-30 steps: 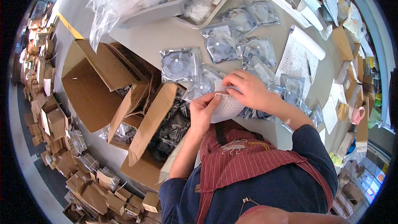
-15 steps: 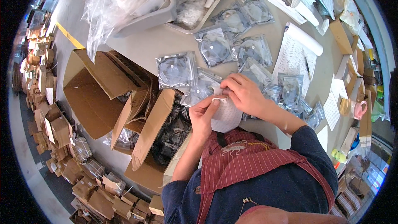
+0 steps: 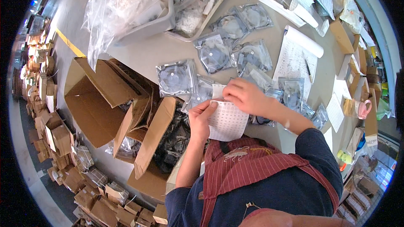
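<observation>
My left hand (image 3: 200,120) pinches the left edge of a white sheet of round stickers (image 3: 228,120) printed in rows, holding it just above my apron. My right hand (image 3: 244,96) is closed over the upper part of that sheet, its fingertips curled down and partly hidden, so what they grip does not show. A narrow pale strip of paper (image 3: 218,91) sticks up beside its fingers. Beyond the hands lie sealed clear bags with dark round coiled parts: one bag (image 3: 176,78) at left, another bag (image 3: 213,54) farther off, and several smaller ones near my right forearm.
Open cardboard boxes (image 3: 94,109) stand left of the table, one with dark bagged items (image 3: 171,143). Grey plastic bins (image 3: 145,27) with clear bags sit at the far edge. A notepad (image 3: 294,56) with a pen (image 3: 308,68) lies to the right, near a pink mug (image 3: 364,110).
The sticker sheet has been flattened and tilted so its printed rows face up. My right fingers have shifted slightly along its upper part; my left hand keeps its pinch.
</observation>
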Tool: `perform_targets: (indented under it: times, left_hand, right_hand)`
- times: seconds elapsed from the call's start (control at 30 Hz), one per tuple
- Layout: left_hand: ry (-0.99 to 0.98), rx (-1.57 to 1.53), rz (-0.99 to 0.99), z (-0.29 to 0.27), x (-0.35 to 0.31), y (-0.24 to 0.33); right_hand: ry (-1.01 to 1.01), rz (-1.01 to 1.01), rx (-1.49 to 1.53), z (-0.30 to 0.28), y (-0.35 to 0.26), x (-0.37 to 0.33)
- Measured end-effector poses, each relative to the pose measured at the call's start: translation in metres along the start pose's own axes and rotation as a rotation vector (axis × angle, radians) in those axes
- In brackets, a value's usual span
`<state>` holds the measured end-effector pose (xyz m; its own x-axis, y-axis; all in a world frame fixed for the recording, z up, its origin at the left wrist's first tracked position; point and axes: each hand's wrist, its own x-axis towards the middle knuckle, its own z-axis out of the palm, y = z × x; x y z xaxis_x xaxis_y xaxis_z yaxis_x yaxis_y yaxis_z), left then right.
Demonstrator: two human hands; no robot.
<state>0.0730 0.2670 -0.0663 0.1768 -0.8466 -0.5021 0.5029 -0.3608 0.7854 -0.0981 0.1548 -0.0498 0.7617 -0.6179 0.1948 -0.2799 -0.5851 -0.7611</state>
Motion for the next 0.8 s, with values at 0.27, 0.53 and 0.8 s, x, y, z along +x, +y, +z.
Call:
perform_targets:
  times: [0.27, 0.53, 0.8]
  left_hand:
    - [0.066, -0.018, -0.054, -0.002, -0.001, 0.003]
    - [0.101, -0.077, -0.101, -0.007, -0.007, -0.001]
    - [0.096, -0.063, -0.08, -0.006, -0.002, -0.001]
  right_hand:
    - [0.289, 0.379, 0.374, -0.074, 0.131, 0.064]
    - [0.392, 0.69, 0.35, -0.155, 0.211, 0.088]
    - [0.205, 0.74, 0.226, -0.153, 0.226, 0.091]
